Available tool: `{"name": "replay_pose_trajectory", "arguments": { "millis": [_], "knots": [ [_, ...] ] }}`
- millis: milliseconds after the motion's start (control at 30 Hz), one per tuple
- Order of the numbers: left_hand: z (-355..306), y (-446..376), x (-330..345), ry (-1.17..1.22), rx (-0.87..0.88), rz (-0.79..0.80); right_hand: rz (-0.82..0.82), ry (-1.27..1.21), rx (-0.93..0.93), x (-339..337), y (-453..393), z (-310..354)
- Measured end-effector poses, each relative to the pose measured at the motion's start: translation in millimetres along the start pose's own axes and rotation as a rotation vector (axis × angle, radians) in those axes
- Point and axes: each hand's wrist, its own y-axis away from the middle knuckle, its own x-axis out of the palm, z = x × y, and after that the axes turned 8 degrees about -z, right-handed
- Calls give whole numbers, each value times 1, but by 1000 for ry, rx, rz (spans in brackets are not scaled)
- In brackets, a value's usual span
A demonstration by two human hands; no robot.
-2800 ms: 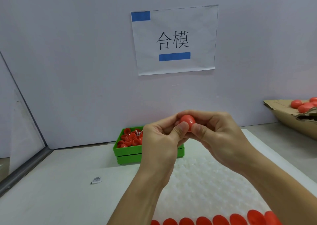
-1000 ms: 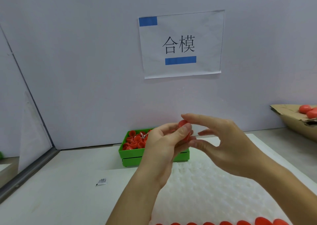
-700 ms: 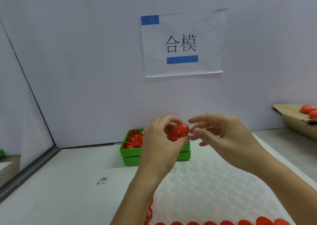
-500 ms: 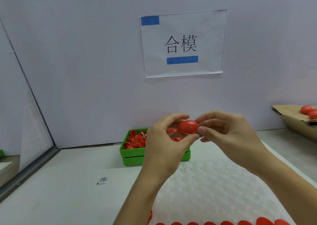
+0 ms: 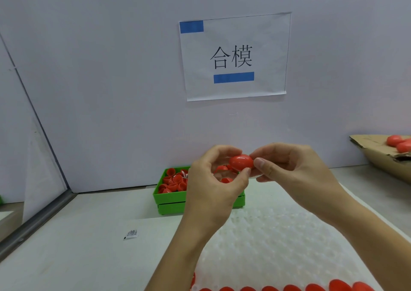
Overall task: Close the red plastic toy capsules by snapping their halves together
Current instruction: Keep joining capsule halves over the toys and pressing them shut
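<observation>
Backdrop: plain pale wall (image 5: 100, 68) filling the top half of the frame, with a white paper sign (image 5: 235, 56) taped up a bit right of centre, two black characters and two blue strips on it.
Worktop: light grey worktop (image 5: 89, 246) along the bottom, with a white bumpy mat (image 5: 278, 242) spread over the lower right part.
Capsule: one red capsule (image 5: 241, 162) held up mid-air at the centre of the frame, above and in front of the green bin, lying sideways. Looks like its halves are together, but the seam is hidden by fingers so can't say it's fully snapped.
Left hand: left hand (image 5: 213, 186) comes up from the bottom centre, thumb tip under the capsule and fingers curled over its left end, so it's pinching it.
Right hand: right hand (image 5: 291, 170) comes in from the lower right, thumb and forefinger clamped on the capsule's right end. Both hands meet right at the capsule.
Green bin: green bin (image 5: 171, 198) behind the hands, against the wall, full of loose red halves (image 5: 173, 180).
Bottom edge: row of red capsules (image 5: 289, 288) along the mat's near edge, cut off by the frame.
Right edge: cardboard box (image 5: 378, 155) with a few more red pieces (image 5: 398, 143) in it.
Lower left: small printed packet (image 5: 131, 234) lying on the worktop by itself.
</observation>
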Motion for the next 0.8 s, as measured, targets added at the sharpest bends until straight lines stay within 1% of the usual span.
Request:
{"name": "replay_pose_trajectory", "arguments": {
  "millis": [167, 333, 467, 567, 700, 800],
  "knots": [
    [1, 0, 0, 7, 8, 27, -12, -25, 48, 2, 2, 4],
    [-1, 2, 1, -6, 55, 77, -63, 33, 83, 7, 4, 5],
    [-1, 2, 0, 34, 24, 96, -31, 46, 109, 1, 1, 2],
    [-2, 0, -2, 106, -15, 97, -4, -72, 145, -2, 0, 2],
    [-3, 0, -5, 259, -82, 95, 67, -272, 203, -3, 1, 8],
    [-1, -1, -6, 303, -111, 99, 96, -323, 193, -4, 1, 9]
  ]
}}
